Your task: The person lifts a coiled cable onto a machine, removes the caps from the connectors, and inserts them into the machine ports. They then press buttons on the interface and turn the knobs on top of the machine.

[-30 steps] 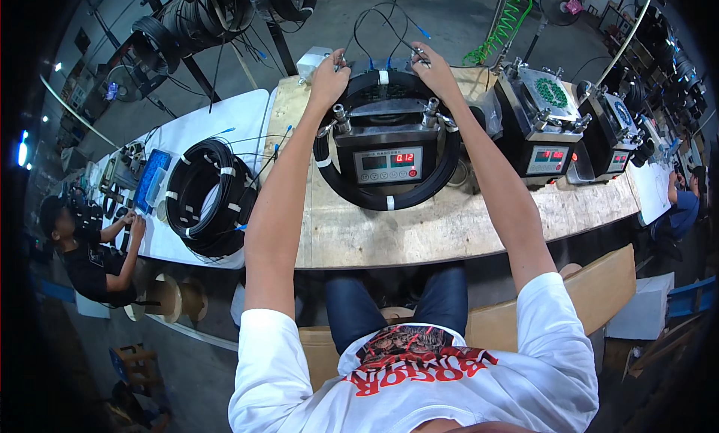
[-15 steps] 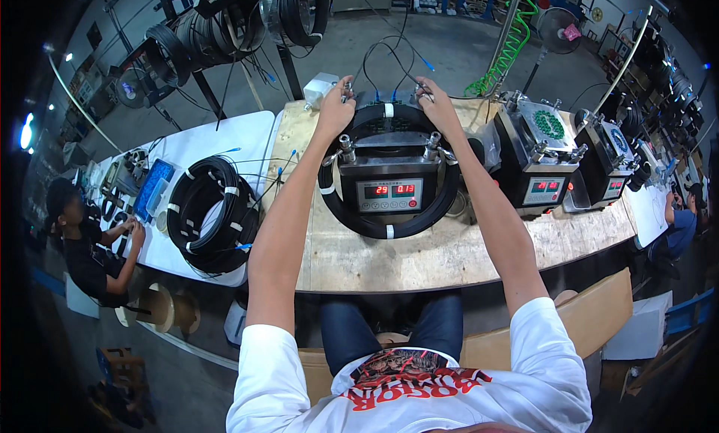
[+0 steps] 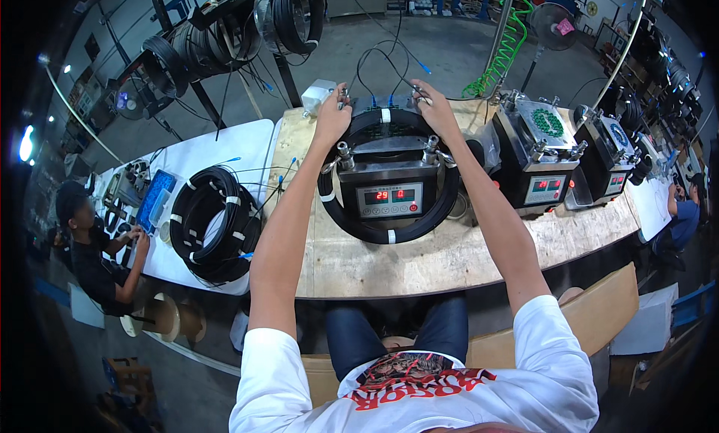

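Across the pale plywood bench [image 3: 374,277], a black cable coil with white bands [image 3: 419,231] encircles the black, steel-topped box machine [image 3: 389,180], apparently leaving its red-lit display [image 3: 391,198] readable. Farther, your left hand [image 3: 334,115] and right hand [image 3: 435,111] curl fingers at its far corners; what they grip is unclear.

From your head, the left of two side-by-side fisheye cameras looks down and forward, upright and unmirrored. Your shirt [image 3: 412,407] is nearest, along the lower edge; your left hand [image 3: 334,117] and right hand [image 3: 437,112] show above centre, over the wooden bench [image 3: 374,274]. Straight edges bend toward the dark rim.
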A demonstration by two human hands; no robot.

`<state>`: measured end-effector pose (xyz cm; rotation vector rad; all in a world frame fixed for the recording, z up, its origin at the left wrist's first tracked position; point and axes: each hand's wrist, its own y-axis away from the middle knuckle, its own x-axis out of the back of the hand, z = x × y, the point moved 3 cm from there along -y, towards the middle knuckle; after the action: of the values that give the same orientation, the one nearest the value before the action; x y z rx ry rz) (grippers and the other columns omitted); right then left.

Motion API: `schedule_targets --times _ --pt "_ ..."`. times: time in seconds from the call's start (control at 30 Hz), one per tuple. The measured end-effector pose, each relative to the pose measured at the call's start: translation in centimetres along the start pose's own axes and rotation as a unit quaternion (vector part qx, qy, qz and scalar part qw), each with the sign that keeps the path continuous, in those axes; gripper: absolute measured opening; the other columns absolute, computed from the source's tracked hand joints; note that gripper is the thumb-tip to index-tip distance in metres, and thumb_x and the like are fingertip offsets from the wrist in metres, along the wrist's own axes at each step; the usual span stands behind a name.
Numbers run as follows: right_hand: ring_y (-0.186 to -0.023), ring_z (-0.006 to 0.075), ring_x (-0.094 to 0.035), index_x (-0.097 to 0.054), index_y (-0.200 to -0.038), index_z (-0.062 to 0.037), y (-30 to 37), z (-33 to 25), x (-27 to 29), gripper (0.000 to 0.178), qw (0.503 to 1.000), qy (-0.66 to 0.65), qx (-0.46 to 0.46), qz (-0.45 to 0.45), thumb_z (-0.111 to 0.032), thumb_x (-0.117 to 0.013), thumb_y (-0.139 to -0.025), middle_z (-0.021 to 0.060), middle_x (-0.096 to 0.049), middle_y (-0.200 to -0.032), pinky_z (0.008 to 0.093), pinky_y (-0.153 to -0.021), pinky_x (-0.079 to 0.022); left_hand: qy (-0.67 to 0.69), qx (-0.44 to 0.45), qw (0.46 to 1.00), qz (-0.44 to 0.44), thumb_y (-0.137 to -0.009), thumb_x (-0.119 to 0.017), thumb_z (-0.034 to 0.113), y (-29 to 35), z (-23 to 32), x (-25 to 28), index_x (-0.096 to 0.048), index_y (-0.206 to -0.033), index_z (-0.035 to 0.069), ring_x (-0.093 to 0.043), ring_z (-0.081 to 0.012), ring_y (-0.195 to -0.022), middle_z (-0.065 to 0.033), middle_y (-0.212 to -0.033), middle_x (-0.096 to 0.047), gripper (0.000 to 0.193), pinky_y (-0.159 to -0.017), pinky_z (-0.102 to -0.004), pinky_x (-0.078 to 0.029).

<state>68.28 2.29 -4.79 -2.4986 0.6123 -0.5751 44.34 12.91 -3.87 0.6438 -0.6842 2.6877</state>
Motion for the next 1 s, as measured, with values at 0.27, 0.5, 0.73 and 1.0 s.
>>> schedule_targets --times 0.27,0.5,0.73,1.0 --pt "-0.107 0.0238 -0.062 -0.056 -0.133 -0.0015 0.2 -0.7 0.4 0.050 0.997 0.069 -0.022 -0.026 0.000 -0.047 -0.085 0.0142 -0.067 -0.108 0.0310 -0.095 -0.045 0.004 -0.017 1.000 -0.004 -0.086 -0.054 0.010 0.4 1.1 0.3 -0.049 -0.143 0.015 -0.064 -0.0249 -0.102 -0.0109 -0.112 -0.067 0.058 -0.094 -0.0338 -0.045" --pt "-0.098 0.0274 -0.064 -0.061 -0.127 -0.0042 0.3 -0.4 -0.1 0.043 1.000 0.031 0.000 0.002 -0.001 -0.051 -0.085 0.0160 -0.068 -0.103 0.0327 -0.090 -0.047 -0.032 -0.012 0.999 0.009 -0.087 -0.053 0.012 0.2 -0.1 0.4 -0.051 -0.140 0.009 -0.061 -0.0279 -0.112 -0.0120 -0.118 -0.066 0.053 -0.099 -0.0350 -0.044" --pt "-0.102 0.0277 -0.064 -0.060 -0.126 -0.0009 0.3 -0.6 0.1 0.042 1.000 0.021 -0.022 -0.002 -0.001 -0.052 -0.085 0.0161 -0.068 -0.106 0.0325 -0.094 -0.046 -0.010 -0.016 1.000 0.004 -0.087 -0.052 0.010 0.3 0.3 0.3 -0.051 -0.141 0.011 -0.062 -0.0271 -0.110 -0.0118 -0.118 -0.066 0.054 -0.098 -0.0342 -0.044" --pt "-0.105 0.0291 -0.064 -0.060 -0.127 -0.0019 0.2 -0.2 0.3 0.042 0.999 0.049 -0.016 -0.001 -0.003 -0.052 -0.086 0.0173 -0.068 -0.110 0.0331 -0.095 -0.046 -0.004 -0.014 1.000 0.016 -0.085 -0.052 0.008 0.6 1.0 0.4 -0.049 -0.142 0.015 -0.066 -0.0256 -0.094 -0.0119 -0.108 -0.069 0.058 -0.088 -0.0342 -0.048"
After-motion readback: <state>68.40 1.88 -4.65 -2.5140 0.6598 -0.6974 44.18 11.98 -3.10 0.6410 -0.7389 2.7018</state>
